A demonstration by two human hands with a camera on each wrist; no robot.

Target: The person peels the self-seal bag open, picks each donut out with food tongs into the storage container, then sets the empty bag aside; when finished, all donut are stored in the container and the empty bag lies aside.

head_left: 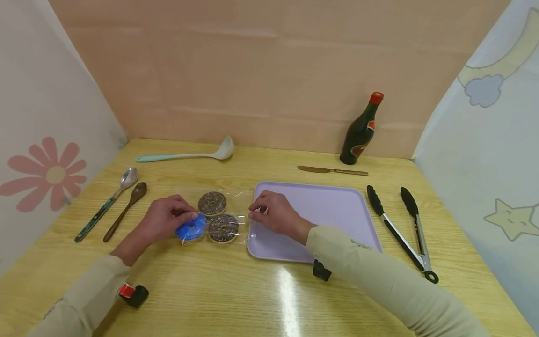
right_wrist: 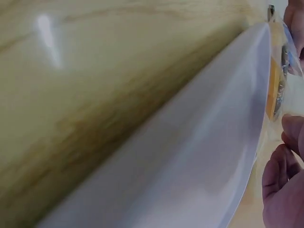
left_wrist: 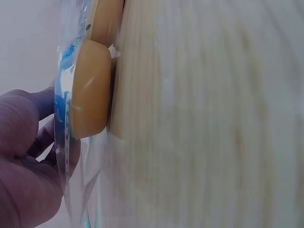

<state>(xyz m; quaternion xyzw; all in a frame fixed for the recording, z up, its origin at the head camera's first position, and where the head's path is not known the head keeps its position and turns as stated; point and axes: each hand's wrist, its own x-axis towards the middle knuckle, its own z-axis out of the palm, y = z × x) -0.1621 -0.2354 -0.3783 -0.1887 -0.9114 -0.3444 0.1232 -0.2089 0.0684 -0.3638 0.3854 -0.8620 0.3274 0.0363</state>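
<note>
— Doughnuts in that clear plastic bag (head_left: 219, 213), three of them: a blue-iced one (head_left: 191, 230) and two round chocolate-sprinkled ones (head_left: 212, 203), lying flat on the yellow wooden table (head_left: 210, 290) just left of the lilac rectangular plastic tray (head_left: 337, 210).

— And the hands?

— Left hand (head_left: 166, 219) has its fingers curled on the bag's left end, thumb resting on the blue doughnut. Right hand (head_left: 273, 213) pinches the bag's right edge, right at the tray's near-left rim. They sit well apart, one at each end.

— So what would make this go well, in your view?

— I'd say keep the left hand pinning the doughnuts through the film, so the bag doesn't slide while the right works the open edge. Thin film crumples easily; a light pinch looks wiser than a fist.

— Anything in the way?

— Not much. The silver spoon with the patterned handle (head_left: 107, 202) and the brown wooden spoon (head_left: 126, 210) lie off to the left, the black-tipped metal tongs (head_left: 400, 229) right of the tray. The dark glass bottle with a red cap (head_left: 361, 131) stands at the back, near a brass-coloured knife (head_left: 332, 170) and a pale green ladle (head_left: 189, 154).
</note>
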